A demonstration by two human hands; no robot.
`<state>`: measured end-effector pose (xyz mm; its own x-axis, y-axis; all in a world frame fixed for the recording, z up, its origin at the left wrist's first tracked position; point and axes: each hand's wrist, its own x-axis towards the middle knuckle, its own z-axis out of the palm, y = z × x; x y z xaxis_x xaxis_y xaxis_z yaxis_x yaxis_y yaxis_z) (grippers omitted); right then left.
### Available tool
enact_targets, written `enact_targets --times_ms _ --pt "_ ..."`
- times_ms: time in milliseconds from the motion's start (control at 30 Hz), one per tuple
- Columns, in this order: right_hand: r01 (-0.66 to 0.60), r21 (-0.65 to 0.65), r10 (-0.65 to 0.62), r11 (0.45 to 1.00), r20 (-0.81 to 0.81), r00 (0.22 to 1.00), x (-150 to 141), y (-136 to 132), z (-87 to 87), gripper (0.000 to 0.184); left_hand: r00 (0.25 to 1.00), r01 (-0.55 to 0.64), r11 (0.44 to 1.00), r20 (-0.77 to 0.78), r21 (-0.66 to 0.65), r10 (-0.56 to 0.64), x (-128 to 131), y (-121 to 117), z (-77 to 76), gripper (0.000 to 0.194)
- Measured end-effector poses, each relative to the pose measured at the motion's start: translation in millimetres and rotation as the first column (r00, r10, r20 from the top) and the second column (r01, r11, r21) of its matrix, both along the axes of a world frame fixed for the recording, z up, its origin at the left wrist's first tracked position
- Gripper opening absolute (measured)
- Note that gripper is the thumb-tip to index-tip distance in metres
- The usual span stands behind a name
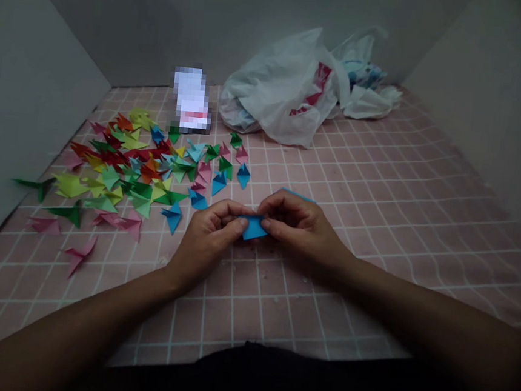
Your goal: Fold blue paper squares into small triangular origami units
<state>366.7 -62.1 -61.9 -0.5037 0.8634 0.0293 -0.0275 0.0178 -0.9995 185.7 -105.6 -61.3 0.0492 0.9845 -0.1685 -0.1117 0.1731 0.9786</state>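
Both of my hands meet over the middle of the pink checked table (380, 188), pinching one small piece of blue paper (253, 226) between them. My left hand (209, 230) grips its left end with curled fingers. My right hand (297, 223) holds the right end, thumb pressed on top. A thin blue edge (297, 194) shows just behind my right hand. To the left lies a spread of several folded paper pieces (126, 168) in green, yellow, red, pink and blue.
A crumpled white plastic bag (292, 86) with red print lies at the back, with more white and blue wrapping (366, 77) beside it. A blurred white object (191, 99) stands behind the paper pile. Grey walls close in on the left, back and right.
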Motion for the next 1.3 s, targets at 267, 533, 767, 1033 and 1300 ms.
enact_targets --times_ms 267,533,767,1033,1300 --pt "-0.003 0.012 0.004 1.000 -0.042 0.999 -1 -2 1.0 0.004 0.993 -0.001 0.999 0.118 -0.041 0.006 -2 -2 -7.1 0.017" --pt "-0.015 0.065 0.015 0.998 -0.004 1.000 1 -1 0.5 0.006 0.987 0.016 0.997 0.161 -0.078 -0.003 -2 0 -7.0 0.014" --pt "-0.045 0.291 0.015 0.956 0.103 0.995 4 2 -5.2 0.011 0.992 0.013 0.997 0.128 -0.080 -0.002 -1 1 -5.0 0.021" --pt "-0.046 0.262 0.019 0.964 0.107 0.994 2 1 -2.8 0.008 0.999 -0.030 0.998 0.041 -0.055 0.032 1 3 -2.2 0.021" --pt "-0.017 -0.115 0.019 0.993 0.020 1.000 0 1 3.2 0.014 0.997 -0.058 0.998 -0.045 0.002 0.058 0 4 -0.9 0.019"
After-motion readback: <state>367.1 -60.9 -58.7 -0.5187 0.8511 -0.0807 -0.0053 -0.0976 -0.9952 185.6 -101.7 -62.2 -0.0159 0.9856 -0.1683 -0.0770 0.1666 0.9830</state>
